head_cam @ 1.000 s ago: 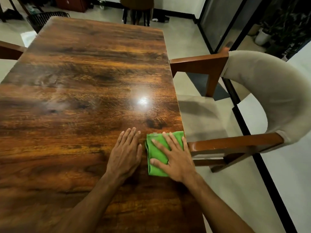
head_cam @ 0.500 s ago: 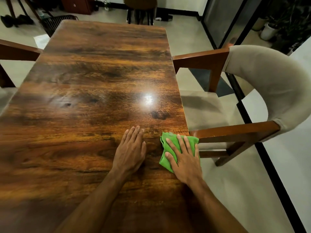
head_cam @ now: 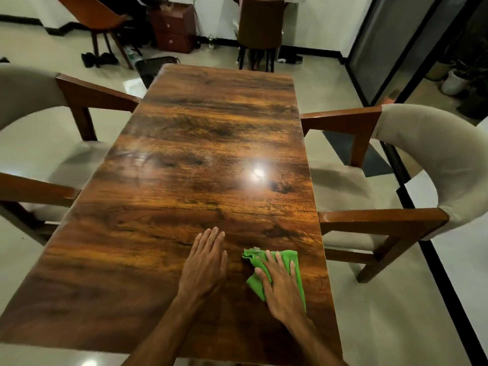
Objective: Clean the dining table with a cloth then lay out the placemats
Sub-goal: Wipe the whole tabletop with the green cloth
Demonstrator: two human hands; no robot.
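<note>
Cloth flat under right hand fingers, on table.

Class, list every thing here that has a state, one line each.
Small green cloth: bunched, lying flat.
Right hand: open, pressing the cloth.
Left hand: open, palm down beside it.
Glossy brown wooden dining table: bears only cloth and hands.
</note>
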